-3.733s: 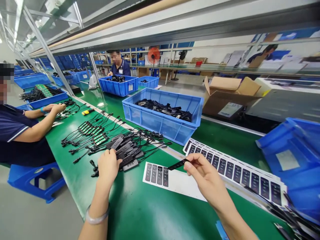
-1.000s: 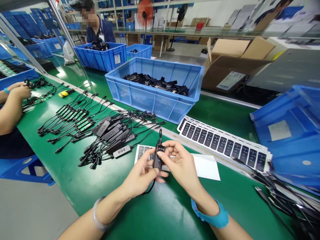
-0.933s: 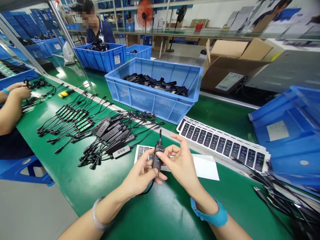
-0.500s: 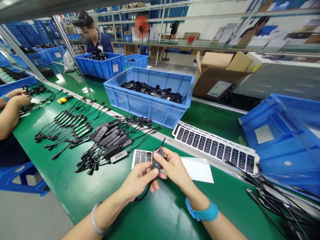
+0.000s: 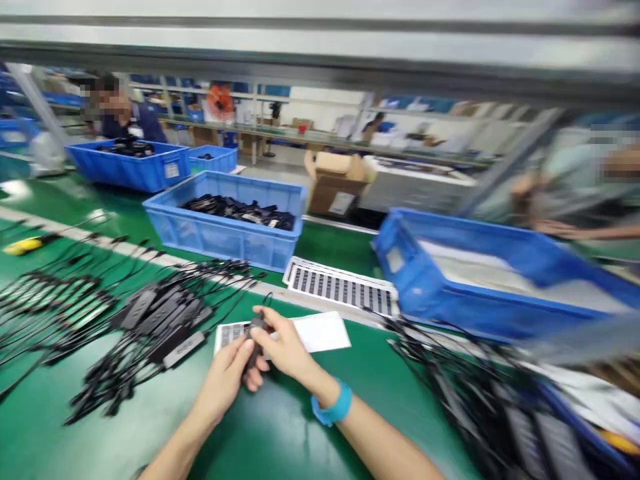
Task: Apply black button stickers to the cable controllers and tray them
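My left hand (image 5: pixel 225 373) and my right hand (image 5: pixel 280 343) meet over the green bench, both closed on a small black cable module (image 5: pixel 254 341) whose wire loops up behind it. The picture is smeared by head motion. Under the hands lies a white sticker sheet (image 5: pixel 320 331) with a few dark labels at its left end. A heap of black cable modules (image 5: pixel 155 320) sits just to the left.
A blue bin of black parts (image 5: pixel 225 223) stands behind, with a stack of label sheets (image 5: pixel 340 287) beside it. A tilted blue bin (image 5: pixel 480 280) and a tangle of black cables (image 5: pixel 475 393) fill the right. Other people sit at far left and right.
The view has swung to the right, bringing the right-hand bin and cable pile into sight. My hands stay together on the module, which now sits lower over the sticker sheet.
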Available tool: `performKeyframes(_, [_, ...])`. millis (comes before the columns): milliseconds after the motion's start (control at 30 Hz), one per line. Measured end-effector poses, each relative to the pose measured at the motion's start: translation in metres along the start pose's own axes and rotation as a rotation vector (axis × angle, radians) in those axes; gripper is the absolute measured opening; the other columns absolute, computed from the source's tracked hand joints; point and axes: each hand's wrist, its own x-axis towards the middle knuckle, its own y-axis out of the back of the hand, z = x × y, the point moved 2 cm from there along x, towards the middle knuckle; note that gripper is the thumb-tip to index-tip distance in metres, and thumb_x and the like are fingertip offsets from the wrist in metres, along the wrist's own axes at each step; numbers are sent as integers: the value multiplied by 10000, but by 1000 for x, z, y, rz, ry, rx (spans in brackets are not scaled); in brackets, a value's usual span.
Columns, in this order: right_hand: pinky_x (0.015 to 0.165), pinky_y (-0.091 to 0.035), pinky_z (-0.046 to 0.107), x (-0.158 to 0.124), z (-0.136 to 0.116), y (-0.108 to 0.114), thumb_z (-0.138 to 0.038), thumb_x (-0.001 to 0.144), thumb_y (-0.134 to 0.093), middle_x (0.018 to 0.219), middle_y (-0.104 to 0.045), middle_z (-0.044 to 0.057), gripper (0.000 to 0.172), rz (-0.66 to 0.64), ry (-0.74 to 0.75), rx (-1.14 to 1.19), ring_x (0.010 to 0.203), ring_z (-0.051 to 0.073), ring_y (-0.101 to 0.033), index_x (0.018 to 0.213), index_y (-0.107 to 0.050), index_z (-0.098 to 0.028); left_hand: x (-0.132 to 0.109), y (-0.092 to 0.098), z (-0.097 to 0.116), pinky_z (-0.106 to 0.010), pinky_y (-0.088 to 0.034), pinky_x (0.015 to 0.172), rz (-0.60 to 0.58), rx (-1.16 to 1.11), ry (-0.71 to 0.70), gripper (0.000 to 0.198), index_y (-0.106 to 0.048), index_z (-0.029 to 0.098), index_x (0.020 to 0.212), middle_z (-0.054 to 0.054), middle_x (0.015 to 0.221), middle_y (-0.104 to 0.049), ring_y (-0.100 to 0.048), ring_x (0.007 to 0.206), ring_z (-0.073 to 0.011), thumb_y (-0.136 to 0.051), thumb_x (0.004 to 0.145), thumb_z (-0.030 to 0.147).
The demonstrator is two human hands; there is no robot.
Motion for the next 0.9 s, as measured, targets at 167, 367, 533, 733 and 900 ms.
performKeyframes(167, [553,-493,248,-22,-14,69,-333,868,-489,699,-553,-44,384,150,-147,263,582,123,-577,1231,-460,-209,9,20,-2,-328,-565,715,-51,563,-193,494,-641,219,1139,-87,1025,-731,-689,888,-254,-478,857,590])
performKeyframes(367, [563,-514,308,-132,-56,209,-353,827,-536,857,-623,33,462,631,-128,-523,616,161,-587,1259,-504,-189,16,35,-15,-474,-532,834,80,1341,-482,526,-610,98,1223,-204,1235,-624,-614,1072,-371,-327,882,382])
performKeyframes(533, [829,-490,486,-200,-42,279,-216,853,-449,986,-656,231,428,892,-446,-1386,957,345,-637,1239,-567,-72,10,34,-12,-490,-486,931,101,1555,-419,458,-568,47,1272,-258,1272,-567,-586,1135,-376,-354,904,215])
performKeyframes(733, [834,-500,510,-126,10,234,-288,878,-428,1057,-661,245,426,599,-290,-1317,959,356,-643,1196,-617,-76,0,24,3,-378,-489,936,100,1501,-139,511,-532,82,1278,-232,1289,-563,-597,1158,-279,-352,821,-58])
performKeyframes(900, [791,-544,393,-15,31,104,-254,874,-449,1031,-702,126,317,17,60,-748,895,252,-669,1070,-677,-153,-4,20,17,-369,-506,854,88,1397,-45,530,-563,67,1178,-228,1173,-619,-631,1084,-277,-318,753,-134])
